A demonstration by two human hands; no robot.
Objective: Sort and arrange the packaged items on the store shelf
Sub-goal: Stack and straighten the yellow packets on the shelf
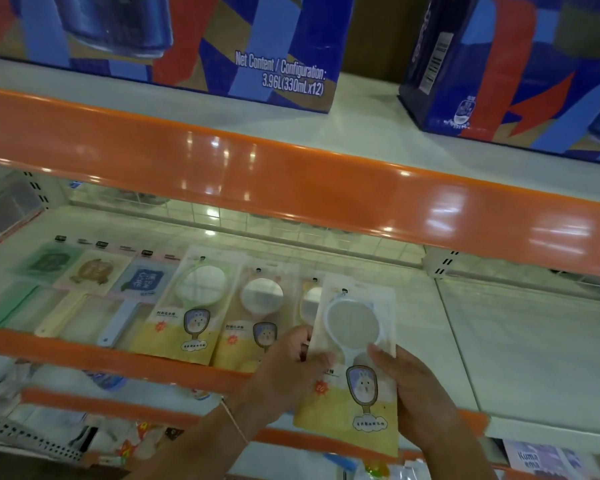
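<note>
Nearest, the person holds one packaged hand mirror in both hands, above the front edge of the middle shelf. The left hand grips the package's left edge, thumb over the front. The right hand grips its right edge, fingers curled onto the clear film. The package is tilted slightly, top end toward the shelf back; a white-rimmed round mirror shows through its upper half, and a rabbit graphic sits on its yellow lower half.

Behind it, on the shelf's left half, similar packages lie flat in a row along the front edge: a partly hidden package just beside the held one, then a pink-rimmed mirror package, then a green-rimmed mirror package. Farther left lie three paddle-shaped items in green, cream and blue.

The shelf's right half shows bare white surface.

Farthest, on the upper shelf, stand two blue-and-red drink cartons.
</note>
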